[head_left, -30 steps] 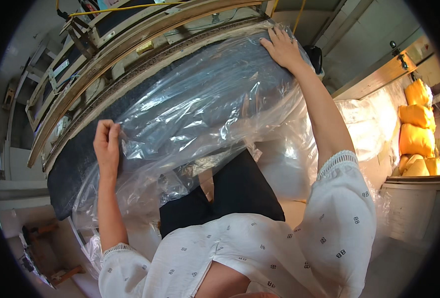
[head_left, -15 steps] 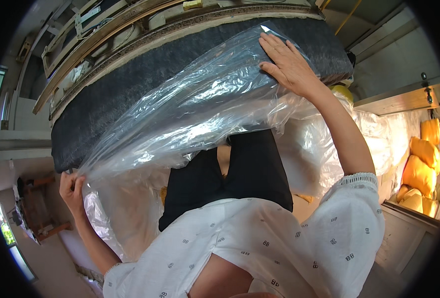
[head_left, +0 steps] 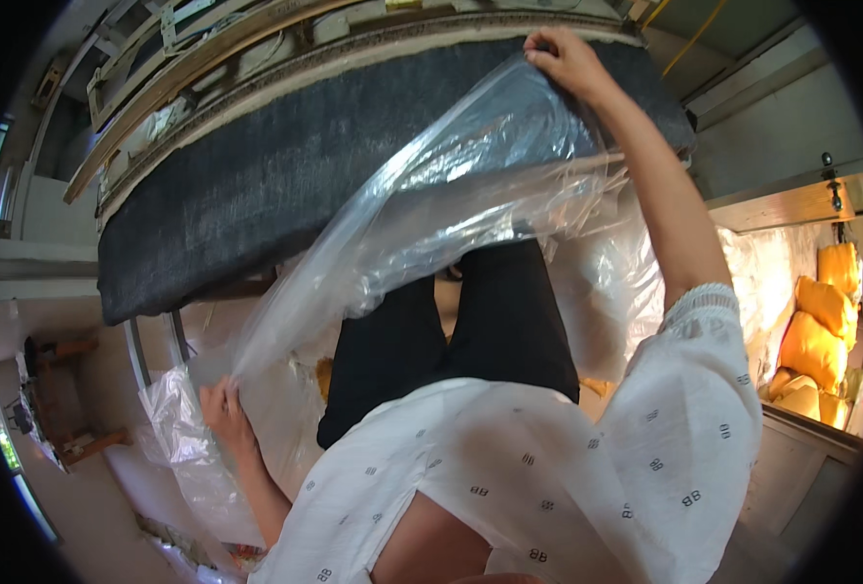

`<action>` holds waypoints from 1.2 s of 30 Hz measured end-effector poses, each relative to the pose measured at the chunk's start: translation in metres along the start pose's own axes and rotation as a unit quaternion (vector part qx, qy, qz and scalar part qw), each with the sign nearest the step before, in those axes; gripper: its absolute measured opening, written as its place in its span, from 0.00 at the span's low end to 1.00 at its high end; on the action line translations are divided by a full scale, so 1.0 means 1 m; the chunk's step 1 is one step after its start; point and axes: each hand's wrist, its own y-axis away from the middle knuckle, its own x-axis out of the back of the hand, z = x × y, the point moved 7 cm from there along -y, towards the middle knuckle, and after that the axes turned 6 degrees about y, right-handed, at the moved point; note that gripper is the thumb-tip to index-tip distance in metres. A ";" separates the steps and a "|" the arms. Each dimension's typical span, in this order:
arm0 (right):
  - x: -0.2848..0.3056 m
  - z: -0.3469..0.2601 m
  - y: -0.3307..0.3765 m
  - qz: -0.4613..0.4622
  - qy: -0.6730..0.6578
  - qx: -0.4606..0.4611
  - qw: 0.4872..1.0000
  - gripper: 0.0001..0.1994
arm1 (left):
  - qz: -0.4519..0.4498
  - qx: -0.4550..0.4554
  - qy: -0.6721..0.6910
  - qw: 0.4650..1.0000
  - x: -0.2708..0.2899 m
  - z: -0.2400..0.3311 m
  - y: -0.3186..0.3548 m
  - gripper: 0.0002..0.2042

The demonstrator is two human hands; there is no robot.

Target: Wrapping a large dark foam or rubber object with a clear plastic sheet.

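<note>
A clear plastic sheet (head_left: 422, 214) stretches diagonally between my two hands, wrinkled and shiny. My right hand (head_left: 566, 66) pinches its far corner above the right end of a long bench covered in dark cloth (head_left: 237, 185). My left hand (head_left: 225, 411) is closed on the sheet's other end, low on the left and off the bench's near edge. The right part of the sheet lies over the bench; its lower edge hangs in front of my legs.
More clear plastic (head_left: 183, 419) hangs at the lower left, and another heap (head_left: 636, 263) lies right of my legs. Wooden rails (head_left: 193, 92) run behind the bench. Yellow bundles (head_left: 821, 331) are stacked at the far right, beyond a wooden ledge (head_left: 791, 200).
My right hand, flat on the sheet before, now pinches its corner and has moved slightly away from me. My left hand has drawn its end toward me and right, uncovering the bench's left part.
</note>
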 end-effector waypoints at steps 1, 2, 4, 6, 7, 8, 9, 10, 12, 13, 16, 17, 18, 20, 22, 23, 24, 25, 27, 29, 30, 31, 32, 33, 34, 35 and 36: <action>0.005 -0.005 -0.003 0.004 0.023 0.028 0.999 0.13 | -0.004 0.072 -0.002 0.997 0.001 -0.026 0.001 0.03; 0.005 -0.004 -0.004 -0.008 -0.052 0.026 0.998 0.10 | -0.004 0.141 -0.005 0.990 0.002 -0.042 -0.005 0.05; 0.025 -0.015 -0.012 0.010 -0.192 0.005 0.981 0.08 | 0.115 0.413 0.195 0.882 -0.001 -0.056 -0.026 0.08; 0.046 -0.013 -0.019 0.093 -0.364 -0.022 0.927 0.04 | 0.165 0.329 0.367 0.854 0.006 -0.053 -0.079 0.08; 0.059 -0.033 -0.015 0.135 -0.437 -0.065 0.887 0.04 | 0.220 0.295 0.394 0.843 0.013 -0.034 -0.106 0.08; 0.067 -0.058 -0.011 0.128 -0.437 -0.066 0.888 0.04 | 0.269 0.257 0.417 0.829 0.012 -0.019 -0.134 0.09; 0.078 -0.071 -0.003 0.204 -0.377 -0.138 0.893 0.04 | 0.253 0.242 0.384 0.854 0.015 -0.034 -0.156 0.10; 0.093 -0.086 0.001 0.279 -0.314 -0.194 0.886 0.06 | 0.248 0.224 0.354 0.874 0.033 -0.055 -0.176 0.11; 0.063 0.001 -0.006 0.334 -0.093 -0.105 0.932 0.09 | 0.195 0.102 0.263 0.939 -0.018 -0.045 -0.243 0.12; 0.039 0.021 -0.004 0.341 -0.042 -0.112 0.932 0.11 | 0.172 0.044 0.256 0.950 -0.043 -0.062 -0.262 0.12; 0.011 0.034 -0.002 0.307 -0.175 -0.171 0.920 0.11 | 0.134 0.107 0.236 0.956 -0.076 -0.079 -0.297 0.13; 0.011 0.042 0.001 0.324 -0.172 -0.167 0.915 0.11 | 0.131 0.118 0.209 0.962 -0.084 -0.073 -0.306 0.14; 0.014 0.042 -0.002 0.321 -0.169 -0.167 0.917 0.11 | 0.116 0.110 0.220 0.962 -0.088 -0.076 -0.317 0.14; 0.019 0.044 -0.010 0.300 -0.109 -0.177 0.931 0.11 | 0.113 0.120 0.238 0.957 -0.100 -0.081 -0.332 0.15; 0.018 0.051 -0.014 0.297 -0.108 -0.184 0.931 0.11 | 0.109 0.128 0.257 0.952 -0.107 -0.083 -0.342 0.15; 0.018 0.050 -0.016 0.294 -0.109 -0.190 0.931 0.11 | 0.117 0.127 0.227 0.959 -0.108 -0.082 -0.345 0.15; 0.019 0.050 -0.018 0.292 -0.107 -0.190 0.931 0.11 | 0.124 0.125 0.196 0.965 -0.108 -0.082 -0.348 0.15; 0.022 0.049 -0.017 0.285 -0.065 -0.204 0.934 0.13 | 0.123 0.127 0.196 0.964 -0.109 -0.082 -0.350 0.15; 0.024 0.051 -0.016 0.278 -0.017 -0.221 0.935 0.15 | 0.120 0.107 0.157 0.974 -0.110 -0.063 -0.352 0.14; 0.030 0.048 -0.012 0.337 0.029 -0.227 0.914 0.20 | 0.139 0.104 0.147 0.974 -0.107 -0.055 -0.349 0.15; 0.031 0.046 -0.013 0.336 0.031 -0.227 0.914 0.20 | 0.144 0.105 0.121 0.977 -0.104 -0.056 -0.348 0.16; 0.029 0.047 -0.013 0.324 0.006 -0.244 0.914 0.21 | 0.150 0.106 0.094 0.978 -0.102 -0.059 -0.348 0.16; 0.026 0.044 -0.014 0.310 -0.023 -0.258 0.915 0.22 | 0.156 0.096 0.090 0.979 -0.094 -0.072 -0.346 0.15; 0.025 0.047 -0.015 0.310 -0.020 -0.260 0.914 0.22 | 0.153 0.095 0.093 0.979 -0.094 -0.079 -0.348 0.15; 0.025 0.051 -0.015 0.323 -0.022 -0.267 0.908 0.22 | 0.134 0.110 0.119 0.978 -0.094 -0.089 -0.349 0.14; 0.025 0.055 -0.013 0.335 -0.022 -0.274 0.901 0.21 | 0.113 0.126 0.146 0.975 -0.099 -0.089 -0.347 0.14; 0.026 0.058 -0.012 0.334 -0.018 -0.277 0.901 0.21 | 0.106 0.146 0.190 0.965 -0.103 -0.090 -0.345 0.12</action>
